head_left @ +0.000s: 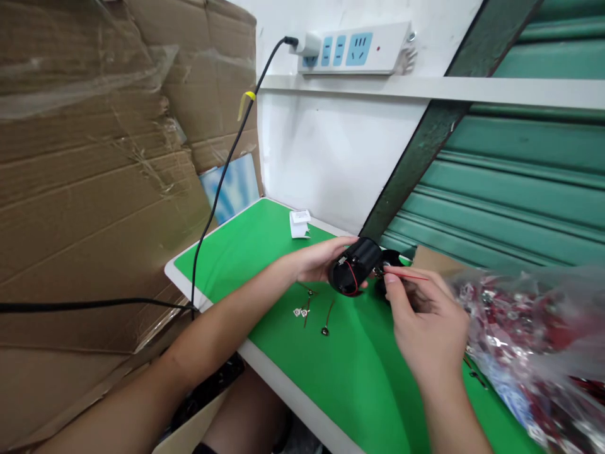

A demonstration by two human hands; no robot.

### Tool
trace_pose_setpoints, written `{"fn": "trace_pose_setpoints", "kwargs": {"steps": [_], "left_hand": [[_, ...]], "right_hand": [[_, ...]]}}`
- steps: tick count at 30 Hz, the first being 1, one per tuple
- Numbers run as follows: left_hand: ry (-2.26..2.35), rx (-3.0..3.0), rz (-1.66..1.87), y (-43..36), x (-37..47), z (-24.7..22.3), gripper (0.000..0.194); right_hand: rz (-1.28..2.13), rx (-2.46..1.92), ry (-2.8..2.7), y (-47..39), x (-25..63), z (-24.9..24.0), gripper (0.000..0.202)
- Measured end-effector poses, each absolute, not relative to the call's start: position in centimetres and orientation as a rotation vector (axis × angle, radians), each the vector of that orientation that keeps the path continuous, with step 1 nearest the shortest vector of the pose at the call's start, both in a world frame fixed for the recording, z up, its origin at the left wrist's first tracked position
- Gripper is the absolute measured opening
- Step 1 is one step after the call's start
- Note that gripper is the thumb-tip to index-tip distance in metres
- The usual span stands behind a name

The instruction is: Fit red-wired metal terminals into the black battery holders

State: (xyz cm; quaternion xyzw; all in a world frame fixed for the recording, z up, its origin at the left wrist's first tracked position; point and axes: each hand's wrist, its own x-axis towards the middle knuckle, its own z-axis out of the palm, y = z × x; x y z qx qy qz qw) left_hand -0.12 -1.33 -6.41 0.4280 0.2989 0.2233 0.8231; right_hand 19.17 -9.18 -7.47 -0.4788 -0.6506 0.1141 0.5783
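Note:
My left hand (317, 260) is closed around a black cylindrical housing (365, 257), held tilted above the green table top. A thin red wire loops across the near end of the housing. My right hand (428, 328) pinches a small metal contact with a red wire (410, 275), close to the housing's right side. Behind those fingertips sits a black round part (393, 257), partly hidden. Below my left hand, several small metal contacts lie on the table, among them one with a thin wire (325, 330) and a pair of silvery plates (301, 312).
A clear plastic bag (529, 340) of red-wired metal parts fills the right side. A small white folded piece (299, 224) lies at the back of the green table (246, 252). A black cable (222, 176) hangs from the power strip (354, 49). Cardboard (94, 189) stands left.

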Motion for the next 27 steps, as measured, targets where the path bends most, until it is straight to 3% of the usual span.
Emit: {"fn": "trace_pose_setpoints", "kwargs": {"steps": [27], "left_hand": [[0.817, 0.96, 0.449, -3.0, 0.8, -5.2, 0.056]], "right_hand": [[-0.196, -1.035, -1.775, -9.4, 18.7, -6.8, 0.008]]}}
